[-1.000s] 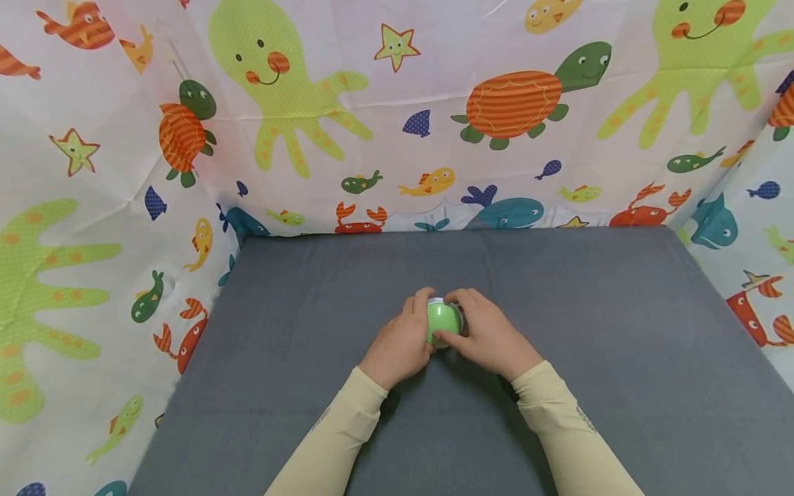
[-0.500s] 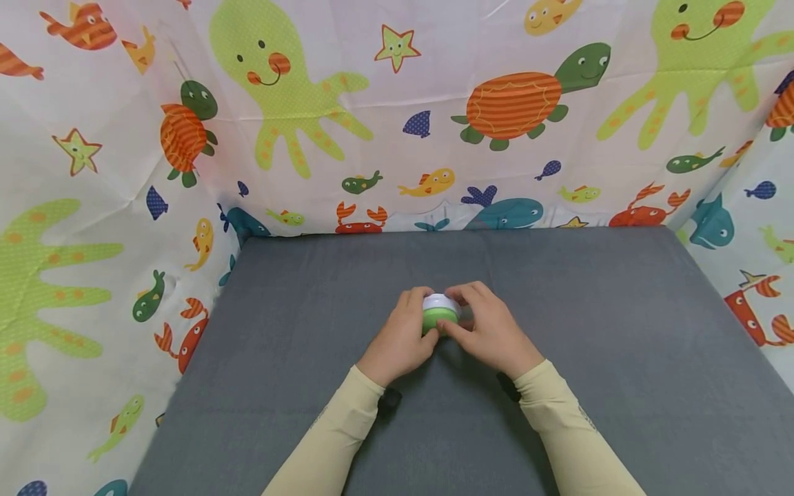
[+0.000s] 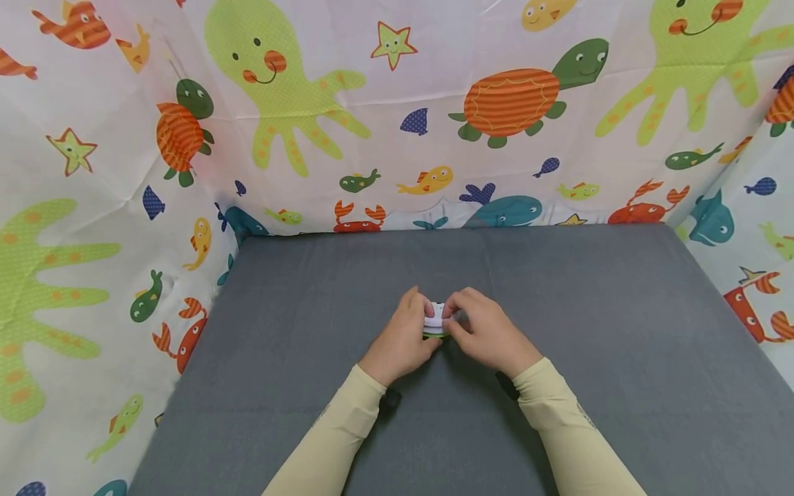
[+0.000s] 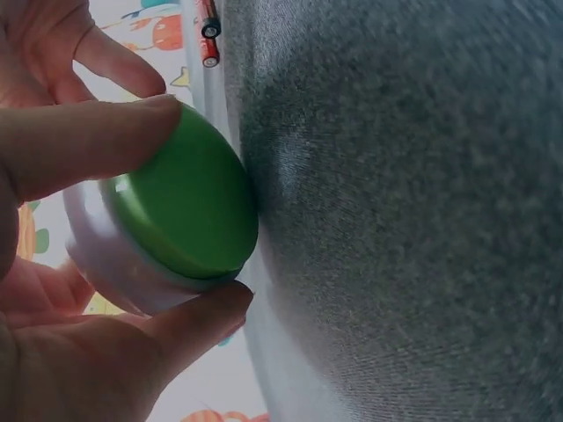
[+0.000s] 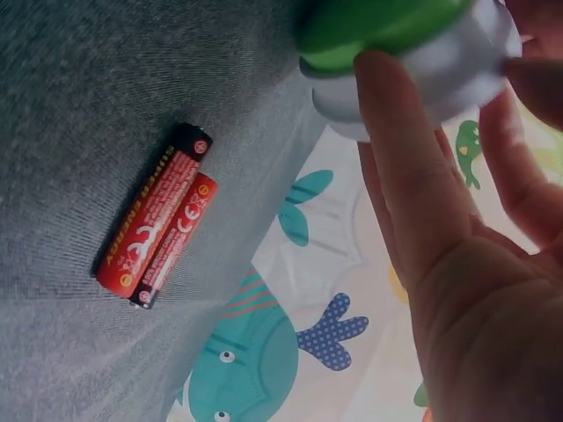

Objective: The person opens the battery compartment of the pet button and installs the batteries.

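Note:
A round push button (image 3: 436, 318), with a green dome and white base, is held just above the grey table with its white underside facing up. My left hand (image 3: 399, 339) grips it; in the left wrist view, thumb and fingers lie around the green dome (image 4: 189, 198) and white base. The right hand (image 3: 493, 332) has its thumb and fingers bent against the white underside. In the right wrist view, one right finger touches the side of the button (image 5: 391, 31). Two red-and-black batteries, one in front (image 5: 149, 220) and another beside it (image 5: 180, 236), lie side by side on the table.
The grey table (image 3: 310, 296) spreads around both hands. A white curtain (image 3: 403, 89) printed with sea animals hangs behind the table and along its sides. The batteries do not show in the head view.
The push button has been turned over: its green dome faced me earlier, then the white base tipped up, and now the underside faces up. The right fingers have moved in onto that underside.

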`<state>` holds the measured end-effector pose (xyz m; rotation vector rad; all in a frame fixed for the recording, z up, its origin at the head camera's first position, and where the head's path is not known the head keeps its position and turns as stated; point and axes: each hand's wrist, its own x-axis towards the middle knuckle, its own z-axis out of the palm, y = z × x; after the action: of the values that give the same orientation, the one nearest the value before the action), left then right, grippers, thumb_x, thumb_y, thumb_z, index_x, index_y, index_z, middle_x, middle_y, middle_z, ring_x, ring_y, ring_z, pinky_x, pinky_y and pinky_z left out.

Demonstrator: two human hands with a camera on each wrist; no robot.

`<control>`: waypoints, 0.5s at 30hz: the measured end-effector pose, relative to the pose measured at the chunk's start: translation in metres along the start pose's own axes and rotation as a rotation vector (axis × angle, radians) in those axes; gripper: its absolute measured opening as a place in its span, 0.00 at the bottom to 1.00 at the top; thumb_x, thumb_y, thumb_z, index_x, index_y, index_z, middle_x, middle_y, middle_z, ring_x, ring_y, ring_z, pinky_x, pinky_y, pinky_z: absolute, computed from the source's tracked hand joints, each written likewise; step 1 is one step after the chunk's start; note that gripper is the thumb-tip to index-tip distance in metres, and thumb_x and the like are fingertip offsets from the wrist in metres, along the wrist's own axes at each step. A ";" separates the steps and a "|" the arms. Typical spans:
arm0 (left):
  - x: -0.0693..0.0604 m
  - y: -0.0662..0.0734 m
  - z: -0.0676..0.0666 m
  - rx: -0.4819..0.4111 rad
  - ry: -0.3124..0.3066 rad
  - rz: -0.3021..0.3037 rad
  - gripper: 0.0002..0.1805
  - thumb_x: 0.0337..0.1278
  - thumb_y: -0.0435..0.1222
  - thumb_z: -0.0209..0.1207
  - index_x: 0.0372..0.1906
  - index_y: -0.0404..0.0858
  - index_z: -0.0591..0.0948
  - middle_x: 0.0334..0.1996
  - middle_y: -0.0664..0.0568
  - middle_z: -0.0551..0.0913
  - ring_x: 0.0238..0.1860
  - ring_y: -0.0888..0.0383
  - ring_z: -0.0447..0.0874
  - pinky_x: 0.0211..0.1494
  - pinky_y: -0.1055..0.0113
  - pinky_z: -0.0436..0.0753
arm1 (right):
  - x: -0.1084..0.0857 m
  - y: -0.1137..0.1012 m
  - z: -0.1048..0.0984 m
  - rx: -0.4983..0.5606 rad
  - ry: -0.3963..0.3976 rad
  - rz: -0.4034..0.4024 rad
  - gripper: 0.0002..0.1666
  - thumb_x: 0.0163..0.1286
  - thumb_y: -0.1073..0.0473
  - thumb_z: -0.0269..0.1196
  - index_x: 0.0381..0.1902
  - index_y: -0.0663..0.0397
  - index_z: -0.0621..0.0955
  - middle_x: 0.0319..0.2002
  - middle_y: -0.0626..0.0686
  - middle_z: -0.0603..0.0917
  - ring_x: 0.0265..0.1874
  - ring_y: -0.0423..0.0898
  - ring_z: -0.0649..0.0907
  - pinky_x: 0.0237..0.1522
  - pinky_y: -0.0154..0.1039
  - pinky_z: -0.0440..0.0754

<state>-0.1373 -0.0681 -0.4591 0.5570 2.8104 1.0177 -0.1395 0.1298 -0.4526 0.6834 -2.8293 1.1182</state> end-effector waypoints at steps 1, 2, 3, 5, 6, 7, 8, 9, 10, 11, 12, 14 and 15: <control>0.000 -0.001 0.000 0.009 -0.011 -0.002 0.23 0.61 0.33 0.76 0.49 0.39 0.72 0.78 0.33 0.67 0.73 0.39 0.77 0.71 0.50 0.84 | 0.000 0.000 0.000 -0.006 -0.007 -0.004 0.04 0.75 0.60 0.70 0.43 0.48 0.84 0.42 0.51 0.83 0.30 0.41 0.77 0.35 0.36 0.81; 0.000 -0.001 0.000 0.013 -0.023 -0.002 0.23 0.60 0.33 0.77 0.49 0.39 0.72 0.75 0.35 0.70 0.70 0.41 0.78 0.69 0.52 0.85 | 0.000 0.000 0.000 -0.013 -0.013 -0.010 0.03 0.75 0.60 0.70 0.43 0.48 0.84 0.42 0.51 0.83 0.31 0.41 0.77 0.36 0.36 0.81; 0.000 -0.002 0.001 0.017 -0.037 -0.006 0.23 0.60 0.33 0.77 0.49 0.39 0.73 0.72 0.37 0.72 0.67 0.43 0.80 0.67 0.54 0.85 | 0.000 0.001 0.000 -0.021 -0.018 -0.018 0.03 0.75 0.60 0.70 0.42 0.48 0.85 0.42 0.50 0.83 0.32 0.41 0.78 0.36 0.37 0.81; 0.000 -0.003 0.001 0.016 -0.063 -0.013 0.24 0.58 0.33 0.78 0.50 0.39 0.73 0.66 0.41 0.75 0.60 0.48 0.80 0.62 0.58 0.86 | 0.000 0.001 0.001 -0.043 -0.026 -0.042 0.02 0.75 0.61 0.70 0.42 0.48 0.86 0.42 0.50 0.84 0.34 0.43 0.80 0.39 0.39 0.83; 0.000 -0.003 0.001 0.018 -0.073 -0.014 0.25 0.58 0.33 0.78 0.51 0.39 0.74 0.63 0.43 0.75 0.58 0.49 0.79 0.60 0.59 0.85 | 0.000 0.002 0.001 -0.055 -0.028 -0.054 0.02 0.75 0.62 0.70 0.41 0.49 0.86 0.42 0.49 0.84 0.35 0.44 0.81 0.40 0.40 0.83; 0.000 -0.004 0.001 0.013 -0.080 -0.016 0.26 0.59 0.34 0.78 0.54 0.38 0.74 0.61 0.43 0.76 0.56 0.50 0.78 0.59 0.59 0.84 | 0.000 0.002 0.001 -0.066 -0.031 -0.067 0.02 0.75 0.62 0.71 0.41 0.49 0.87 0.42 0.49 0.84 0.37 0.45 0.82 0.41 0.41 0.84; 0.000 -0.004 0.001 0.009 -0.087 -0.018 0.28 0.59 0.34 0.78 0.58 0.37 0.74 0.62 0.43 0.76 0.57 0.50 0.78 0.60 0.58 0.84 | 0.000 0.002 0.001 -0.073 -0.033 -0.075 0.03 0.74 0.63 0.71 0.41 0.49 0.87 0.42 0.49 0.84 0.38 0.46 0.83 0.42 0.42 0.85; 0.000 -0.004 0.001 0.008 -0.092 -0.020 0.31 0.60 0.35 0.78 0.63 0.36 0.74 0.65 0.43 0.75 0.59 0.50 0.78 0.63 0.57 0.84 | 0.000 0.003 0.001 -0.077 -0.034 -0.082 0.03 0.74 0.63 0.71 0.41 0.50 0.88 0.42 0.49 0.85 0.39 0.47 0.84 0.43 0.44 0.85; 0.000 -0.005 0.001 0.006 -0.098 -0.023 0.35 0.60 0.35 0.78 0.68 0.35 0.72 0.69 0.42 0.74 0.62 0.49 0.78 0.67 0.56 0.83 | 0.001 0.003 0.001 -0.083 -0.036 -0.086 0.03 0.73 0.63 0.72 0.41 0.50 0.88 0.42 0.49 0.85 0.40 0.48 0.84 0.45 0.44 0.86; 0.000 -0.005 0.002 0.006 -0.106 -0.024 0.40 0.60 0.36 0.77 0.73 0.34 0.70 0.72 0.41 0.72 0.66 0.48 0.78 0.72 0.55 0.81 | 0.001 0.003 0.001 -0.084 -0.038 -0.089 0.04 0.73 0.63 0.73 0.42 0.49 0.89 0.43 0.49 0.85 0.41 0.49 0.85 0.46 0.45 0.86; 0.000 -0.005 0.002 0.009 -0.114 -0.027 0.44 0.61 0.36 0.77 0.77 0.33 0.67 0.76 0.40 0.70 0.70 0.47 0.76 0.75 0.53 0.79 | 0.001 0.004 0.001 -0.087 -0.041 -0.091 0.04 0.72 0.63 0.73 0.42 0.49 0.89 0.43 0.48 0.85 0.41 0.49 0.85 0.46 0.46 0.87; 0.000 -0.006 0.002 0.015 -0.137 -0.032 0.50 0.62 0.37 0.76 0.83 0.34 0.61 0.83 0.40 0.62 0.79 0.45 0.70 0.82 0.51 0.73 | 0.001 0.004 0.001 -0.091 -0.050 -0.097 0.04 0.72 0.62 0.74 0.41 0.48 0.90 0.43 0.48 0.86 0.43 0.49 0.85 0.49 0.47 0.88; 0.000 -0.007 0.003 0.023 -0.149 -0.034 0.52 0.62 0.38 0.76 0.85 0.34 0.59 0.85 0.41 0.59 0.82 0.45 0.65 0.84 0.50 0.70 | 0.001 0.004 0.001 -0.098 -0.052 -0.107 0.04 0.71 0.62 0.75 0.41 0.48 0.91 0.45 0.48 0.87 0.45 0.49 0.86 0.51 0.48 0.88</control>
<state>-0.1389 -0.0710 -0.4653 0.5604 2.6950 0.8987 -0.1419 0.1312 -0.4561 0.8571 -2.8288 0.9527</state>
